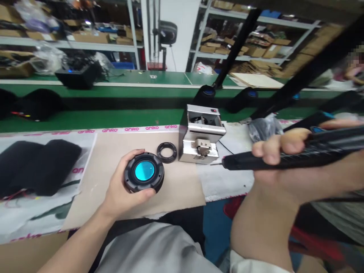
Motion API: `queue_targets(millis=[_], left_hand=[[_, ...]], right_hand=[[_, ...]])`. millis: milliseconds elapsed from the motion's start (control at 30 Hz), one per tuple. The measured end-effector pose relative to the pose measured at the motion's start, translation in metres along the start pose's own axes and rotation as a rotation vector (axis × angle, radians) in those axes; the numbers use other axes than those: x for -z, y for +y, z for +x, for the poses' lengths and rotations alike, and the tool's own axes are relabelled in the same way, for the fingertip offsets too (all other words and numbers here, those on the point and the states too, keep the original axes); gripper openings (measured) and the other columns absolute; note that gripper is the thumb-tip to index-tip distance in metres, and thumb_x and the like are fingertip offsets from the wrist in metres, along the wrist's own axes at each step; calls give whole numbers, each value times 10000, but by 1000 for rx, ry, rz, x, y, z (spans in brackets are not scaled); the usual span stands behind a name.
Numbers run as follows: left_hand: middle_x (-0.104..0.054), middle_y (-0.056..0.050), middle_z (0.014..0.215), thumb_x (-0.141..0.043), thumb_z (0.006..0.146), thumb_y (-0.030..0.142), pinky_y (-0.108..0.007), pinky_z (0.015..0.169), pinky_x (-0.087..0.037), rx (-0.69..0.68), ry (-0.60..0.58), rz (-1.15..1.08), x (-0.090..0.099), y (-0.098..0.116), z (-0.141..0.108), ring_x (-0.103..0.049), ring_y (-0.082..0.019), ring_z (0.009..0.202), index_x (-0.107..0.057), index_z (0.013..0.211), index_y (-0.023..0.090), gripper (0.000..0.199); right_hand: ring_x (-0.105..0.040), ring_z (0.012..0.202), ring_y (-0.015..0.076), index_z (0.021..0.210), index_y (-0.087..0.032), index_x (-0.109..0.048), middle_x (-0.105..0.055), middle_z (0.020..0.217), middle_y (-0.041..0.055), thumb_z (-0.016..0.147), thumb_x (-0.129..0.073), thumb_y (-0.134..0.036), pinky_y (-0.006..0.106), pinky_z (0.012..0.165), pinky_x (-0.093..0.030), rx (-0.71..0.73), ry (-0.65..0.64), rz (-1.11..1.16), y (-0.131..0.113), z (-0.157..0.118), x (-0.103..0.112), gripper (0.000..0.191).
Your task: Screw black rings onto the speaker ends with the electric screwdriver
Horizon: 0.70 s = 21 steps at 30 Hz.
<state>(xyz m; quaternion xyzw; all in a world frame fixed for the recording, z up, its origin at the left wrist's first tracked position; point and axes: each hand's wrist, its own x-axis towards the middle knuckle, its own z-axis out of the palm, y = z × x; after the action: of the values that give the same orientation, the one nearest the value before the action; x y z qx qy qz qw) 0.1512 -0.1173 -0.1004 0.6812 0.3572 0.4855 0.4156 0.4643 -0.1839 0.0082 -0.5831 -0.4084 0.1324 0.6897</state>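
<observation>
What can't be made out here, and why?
Head view: the back of the round black part in the left hand is hidden by its front.
Head view: the rear end of the screwdriver is cut off by the right edge.
Head view: any screw on its tip would be too small.
Head view: what the cardboard boxes hold is blurred.

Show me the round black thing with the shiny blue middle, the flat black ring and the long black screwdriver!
Round black thing with shiny blue middle point(144, 170): head view, blue centre.
Flat black ring point(167, 160): head view, near rim.
Long black screwdriver point(240, 161): head view, body near tip.
</observation>
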Motion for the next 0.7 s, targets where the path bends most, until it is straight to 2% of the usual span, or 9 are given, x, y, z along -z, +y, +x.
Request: queue_targets(millis=[33,100,233,433,567,700], left_hand=[[-707,-152,1393,-992,687,514,-415,1055,-584,-7,-25,-6,-8,1,5,-724,-352,1262,-596,1395,208,866],[-711,-149,1385,-978,698,535,-418,1036,-599,-17,-81,-24,-26,4,14,-730,-353,1252,-588,1391,211,859],[-711,-139,1375,-937,742,548,-435,1030,-611,-20,-164,-24,-46,8,22,-728,-358,1248,-589,1394,223,808],[-696,-129,1403,-936,755,548,-432,1030,-603,-22,-171,22,-43,8,21,-723,-359,1254,-591,1415,241,806],[-696,-127,1404,-933,764,543,-418,1033,-595,-30,-171,26,-42,9,21,-722,-353,1259,-596,1418,233,798],[-714,-114,1371,-943,757,543,-397,1006,-604,-45,-166,6,-43,8,20,-740,-338,1226,-599,1413,240,800]], right_hand=[[-502,577,171,954,-344,-667,-447,693,31,985,-507,-831,365,559,-439,23,71,211,0,0,-5,513],[-506,524,163,892,-292,-583,-459,655,1,902,-682,-814,324,498,-431,28,52,360,-1,3,-17,532],[-548,504,179,956,-292,-532,-538,650,-26,788,-757,-894,331,496,-463,-2,-116,304,1,18,-37,665],[-546,486,161,847,-266,-491,-525,629,-38,776,-747,-912,339,487,-454,-68,-246,311,10,26,-54,698],[-469,426,125,832,-254,-508,-501,571,-64,833,-738,-865,297,425,-358,-4,-204,377,14,22,-69,653],[-449,405,109,827,-250,-514,-485,550,-75,820,-717,-894,277,397,-334,-4,-194,343,17,23,-78,675]])
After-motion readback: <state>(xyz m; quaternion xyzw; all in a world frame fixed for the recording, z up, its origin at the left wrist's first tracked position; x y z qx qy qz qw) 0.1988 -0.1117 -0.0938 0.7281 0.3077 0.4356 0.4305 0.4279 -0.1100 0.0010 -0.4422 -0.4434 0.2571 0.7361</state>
